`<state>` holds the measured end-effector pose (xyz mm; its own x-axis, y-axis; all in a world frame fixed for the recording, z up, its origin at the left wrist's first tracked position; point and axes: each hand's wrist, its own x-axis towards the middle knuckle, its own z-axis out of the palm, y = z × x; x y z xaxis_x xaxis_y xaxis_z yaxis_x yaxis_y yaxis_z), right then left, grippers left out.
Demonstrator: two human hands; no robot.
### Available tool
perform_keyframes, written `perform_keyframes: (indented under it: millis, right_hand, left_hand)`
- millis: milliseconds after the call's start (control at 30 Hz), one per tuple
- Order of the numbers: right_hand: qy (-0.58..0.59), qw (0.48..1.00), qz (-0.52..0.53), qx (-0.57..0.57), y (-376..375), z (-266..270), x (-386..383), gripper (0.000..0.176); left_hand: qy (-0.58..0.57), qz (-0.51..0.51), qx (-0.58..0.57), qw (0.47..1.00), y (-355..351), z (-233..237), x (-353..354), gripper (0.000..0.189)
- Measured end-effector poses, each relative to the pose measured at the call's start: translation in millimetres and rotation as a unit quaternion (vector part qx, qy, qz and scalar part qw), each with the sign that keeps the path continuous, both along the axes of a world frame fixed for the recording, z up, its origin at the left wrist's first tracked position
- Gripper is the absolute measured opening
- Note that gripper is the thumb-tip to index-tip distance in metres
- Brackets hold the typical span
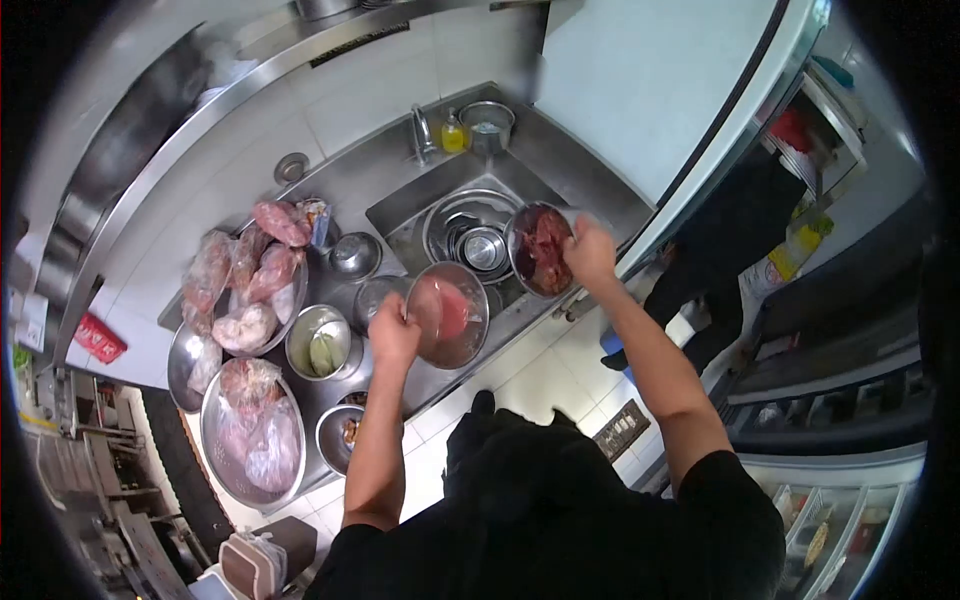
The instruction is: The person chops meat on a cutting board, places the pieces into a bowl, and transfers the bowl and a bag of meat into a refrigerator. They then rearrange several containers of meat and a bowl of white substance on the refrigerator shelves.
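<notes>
My left hand (395, 332) is closed on the rim of a metal bowl (455, 356) containing reddish-pink liquid (453, 308). The bowl is tilted near the sink's front edge. On the other side, my right hand (590, 252) grips the rim of a second metal bowl (513, 250). Dark red raw meat (546, 248) lies in this bowl, which leans over the right part of the sink (388, 212). Between and behind the two bowls, several round metal vessels (481, 246) sit nested in the sink.
Bagged raw meat (268, 272) fills a large basin at left, and more bagged meat (262, 432) lies in an oval perforated pan. A faucet (421, 133) and yellow soap bottle (453, 132) stand behind the sink. Another person's dark-clothed legs (715, 265) are at right.
</notes>
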<state>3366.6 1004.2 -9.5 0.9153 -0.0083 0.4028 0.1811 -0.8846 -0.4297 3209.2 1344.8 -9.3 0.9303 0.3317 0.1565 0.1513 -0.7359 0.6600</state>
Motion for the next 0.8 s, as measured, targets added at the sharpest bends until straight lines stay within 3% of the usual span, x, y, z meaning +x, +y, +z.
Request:
perform_keyframes:
  millis: [167, 300, 400, 533, 667, 767, 800]
  right_hand:
    - [0.017, 0.998, 0.025, -0.053, 29.8, -7.5, 43.5, 0.021]
    - [0.002, 0.997, 0.051, -0.061, 39.7, -28.6, 69.9, 0.021]
    - [0.013, 0.997, 0.054, -0.056, 41.1, -38.0, 79.4, 0.021]
    - [0.039, 0.994, 0.068, -0.078, 44.3, -42.2, 85.3, 0.021]
    - [0.047, 0.998, 0.012, -0.043, 42.9, -35.5, 86.6, 0.019]
    - [0.044, 0.993, -0.074, 0.075, 35.0, -41.8, 94.8, 0.014]
    - [0.036, 0.988, -0.096, 0.115, 28.8, -50.7, 97.4, 0.013]
  left_hand:
    - [0.023, 0.007, -0.077, 0.997, 50.4, -57.9, -1.1, 0.011]
    - [0.076, -0.006, -0.155, 0.985, 71.6, -68.8, -2.2, 0.015]
    - [0.178, 0.012, -0.276, 0.945, 80.1, -66.3, -5.9, 0.018]
    - [0.196, -0.015, -0.353, 0.915, 97.4, -73.2, -9.3, 0.021]
    - [0.275, 0.015, -0.296, 0.915, 109.1, -77.5, -12.7, 0.015]
    - [0.281, 0.002, -0.199, 0.939, 130.7, -103.0, -16.9, 0.005]
    - [0.286, 0.006, -0.167, 0.943, 128.4, -95.5, -15.7, 0.012]
